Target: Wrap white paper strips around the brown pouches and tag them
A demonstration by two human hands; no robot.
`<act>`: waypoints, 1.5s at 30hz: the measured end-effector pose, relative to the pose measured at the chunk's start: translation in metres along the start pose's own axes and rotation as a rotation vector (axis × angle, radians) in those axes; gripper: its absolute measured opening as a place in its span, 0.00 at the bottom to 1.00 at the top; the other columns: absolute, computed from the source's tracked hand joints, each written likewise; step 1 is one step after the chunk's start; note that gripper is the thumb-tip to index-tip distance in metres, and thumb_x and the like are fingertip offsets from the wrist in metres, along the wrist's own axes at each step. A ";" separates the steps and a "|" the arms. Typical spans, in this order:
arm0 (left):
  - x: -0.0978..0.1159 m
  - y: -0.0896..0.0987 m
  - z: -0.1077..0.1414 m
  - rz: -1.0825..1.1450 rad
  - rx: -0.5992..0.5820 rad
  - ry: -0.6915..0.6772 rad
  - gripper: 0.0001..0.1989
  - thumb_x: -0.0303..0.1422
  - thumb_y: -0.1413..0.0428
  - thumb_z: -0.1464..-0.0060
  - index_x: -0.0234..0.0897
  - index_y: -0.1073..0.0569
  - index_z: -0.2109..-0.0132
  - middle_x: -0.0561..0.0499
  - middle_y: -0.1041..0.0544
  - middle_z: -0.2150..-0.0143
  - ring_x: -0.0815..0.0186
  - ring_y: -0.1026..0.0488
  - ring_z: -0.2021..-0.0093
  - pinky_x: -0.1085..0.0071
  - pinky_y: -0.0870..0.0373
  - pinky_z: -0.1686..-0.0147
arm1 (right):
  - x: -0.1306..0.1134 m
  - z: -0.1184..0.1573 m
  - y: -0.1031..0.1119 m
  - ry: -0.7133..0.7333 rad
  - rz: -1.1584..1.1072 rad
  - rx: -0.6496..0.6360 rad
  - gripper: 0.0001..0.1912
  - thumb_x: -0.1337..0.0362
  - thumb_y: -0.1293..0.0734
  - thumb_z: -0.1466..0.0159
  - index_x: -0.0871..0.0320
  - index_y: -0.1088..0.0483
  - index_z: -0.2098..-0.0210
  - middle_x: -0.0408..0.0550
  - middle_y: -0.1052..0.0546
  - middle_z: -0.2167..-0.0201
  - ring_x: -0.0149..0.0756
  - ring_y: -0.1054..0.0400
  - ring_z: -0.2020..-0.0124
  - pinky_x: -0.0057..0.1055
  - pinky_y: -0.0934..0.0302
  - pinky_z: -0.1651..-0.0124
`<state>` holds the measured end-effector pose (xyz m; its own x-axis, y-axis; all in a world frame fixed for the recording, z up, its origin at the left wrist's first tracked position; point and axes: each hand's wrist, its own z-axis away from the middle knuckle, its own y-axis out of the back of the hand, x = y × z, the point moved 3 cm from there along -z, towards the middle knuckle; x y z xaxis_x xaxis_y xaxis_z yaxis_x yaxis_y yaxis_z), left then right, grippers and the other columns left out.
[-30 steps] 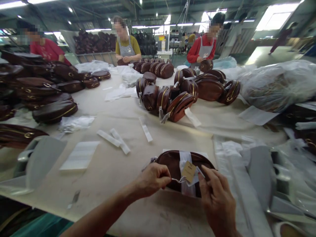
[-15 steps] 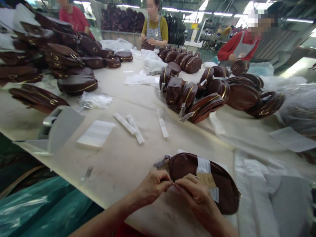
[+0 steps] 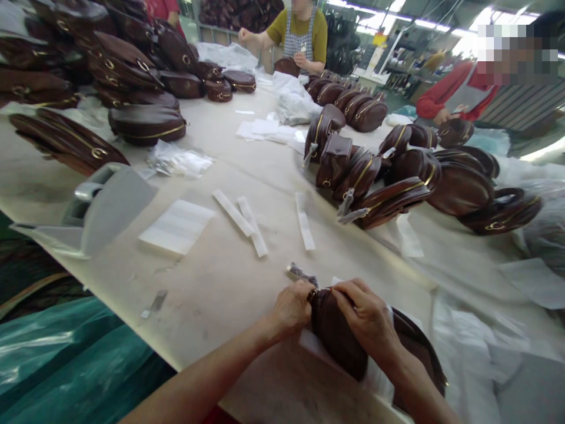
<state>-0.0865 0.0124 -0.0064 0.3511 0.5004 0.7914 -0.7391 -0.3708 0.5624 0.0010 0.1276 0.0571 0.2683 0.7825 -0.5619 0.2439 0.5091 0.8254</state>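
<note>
A dark brown leather bag [image 3: 338,338] lies at the table's near edge, partly covered by my right hand and forearm. My left hand [image 3: 295,306] is closed at the bag's left end, by the metal fitting; its fingertips are partly hidden. Just beyond it, a wrapped zipper pull [image 3: 302,274] sticks out. My right hand [image 3: 368,315] rests over the bag's top, thumb and forefinger pinched together near the zipper end. Whatever lies between those fingertips is too small to make out. White wrapping [image 3: 378,380] shows below my right wrist.
White paper strips [image 3: 232,212] and a folded white sheet [image 3: 177,227] lie ahead. A grey tape dispenser [image 3: 106,206] stands left. Brown bags [image 3: 148,123] pile at the left; more bags [image 3: 392,200] stand at the right. Co-workers [image 3: 304,35] work across the table.
My hands have moved apart from their shared pinch in front of the bag and up onto its left end. The tan tag is now out of sight. The view has shifted.
</note>
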 end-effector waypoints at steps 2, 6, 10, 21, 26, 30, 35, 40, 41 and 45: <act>-0.001 -0.001 -0.003 0.007 -0.031 -0.038 0.11 0.20 0.50 0.55 0.36 0.27 0.67 0.50 0.26 0.67 0.65 0.30 0.63 0.74 0.35 0.62 | 0.002 -0.006 -0.002 0.012 0.020 -0.036 0.11 0.61 0.42 0.34 0.55 0.29 0.67 0.45 0.29 0.69 0.33 0.33 0.68 0.29 0.41 0.60; -0.004 -0.002 -0.005 0.005 -0.033 -0.059 0.13 0.20 0.54 0.51 0.35 0.27 0.63 0.49 0.26 0.64 0.65 0.30 0.62 0.72 0.35 0.60 | 0.003 -0.018 -0.007 0.046 0.059 -0.106 0.12 0.61 0.42 0.34 0.56 0.29 0.69 0.46 0.30 0.71 0.34 0.34 0.68 0.29 0.42 0.62; -0.005 -0.002 -0.005 0.026 -0.048 -0.071 0.13 0.19 0.54 0.54 0.34 0.28 0.65 0.49 0.25 0.65 0.65 0.30 0.63 0.73 0.34 0.61 | 0.002 -0.029 -0.008 0.056 0.071 -0.155 0.13 0.62 0.43 0.34 0.56 0.30 0.70 0.45 0.31 0.71 0.33 0.34 0.69 0.29 0.42 0.63; -0.005 -0.004 -0.007 -0.105 -0.096 -0.091 0.13 0.22 0.54 0.47 0.35 0.30 0.57 0.45 0.26 0.57 0.62 0.29 0.58 0.68 0.31 0.57 | 0.004 -0.040 -0.011 0.051 0.032 -0.229 0.12 0.62 0.42 0.34 0.56 0.29 0.69 0.45 0.30 0.70 0.33 0.34 0.68 0.29 0.42 0.63; -0.009 -0.007 -0.009 -0.161 -0.049 -0.072 0.11 0.25 0.57 0.42 0.34 0.31 0.57 0.43 0.27 0.58 0.60 0.28 0.59 0.66 0.30 0.58 | 0.009 -0.042 -0.009 0.046 0.022 -0.272 0.12 0.63 0.42 0.34 0.56 0.30 0.70 0.44 0.30 0.71 0.32 0.34 0.69 0.29 0.42 0.63; -0.014 -0.011 -0.009 -0.120 0.025 -0.075 0.12 0.23 0.57 0.43 0.33 0.33 0.55 0.43 0.27 0.58 0.60 0.28 0.59 0.65 0.29 0.58 | 0.013 -0.045 -0.009 0.046 0.024 -0.353 0.12 0.64 0.42 0.34 0.57 0.30 0.71 0.44 0.31 0.71 0.32 0.34 0.69 0.28 0.43 0.63; -0.017 -0.013 -0.008 -0.072 0.067 -0.090 0.13 0.23 0.56 0.44 0.34 0.34 0.54 0.45 0.27 0.57 0.61 0.28 0.58 0.65 0.29 0.57 | 0.013 -0.050 -0.006 0.076 0.016 -0.460 0.11 0.65 0.41 0.35 0.57 0.31 0.71 0.43 0.32 0.71 0.31 0.35 0.69 0.27 0.43 0.64; -0.018 -0.015 -0.008 -0.020 0.117 -0.172 0.20 0.22 0.56 0.45 0.37 0.38 0.46 0.46 0.28 0.50 0.63 0.29 0.51 0.66 0.30 0.52 | 0.011 -0.055 -0.001 0.100 0.007 -0.509 0.11 0.64 0.41 0.35 0.57 0.31 0.72 0.43 0.32 0.72 0.31 0.35 0.69 0.27 0.43 0.65; -0.018 -0.014 -0.009 -0.017 0.116 -0.184 0.20 0.22 0.56 0.45 0.38 0.38 0.46 0.46 0.28 0.50 0.63 0.30 0.51 0.66 0.30 0.52 | 0.011 -0.056 -0.002 0.098 0.011 -0.514 0.11 0.64 0.41 0.35 0.56 0.31 0.72 0.43 0.32 0.72 0.31 0.35 0.69 0.27 0.43 0.65; -0.018 -0.012 -0.009 -0.039 0.075 -0.169 0.15 0.23 0.56 0.44 0.37 0.34 0.51 0.46 0.27 0.53 0.62 0.28 0.54 0.66 0.29 0.54 | 0.011 -0.058 -0.006 0.092 0.052 -0.519 0.12 0.65 0.42 0.35 0.57 0.30 0.71 0.44 0.31 0.71 0.31 0.35 0.69 0.27 0.44 0.65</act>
<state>-0.0889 0.0150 -0.0297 0.4751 0.3793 0.7940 -0.6802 -0.4141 0.6048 -0.0514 0.1535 0.0490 0.1794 0.8278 -0.5315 -0.2671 0.5610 0.7836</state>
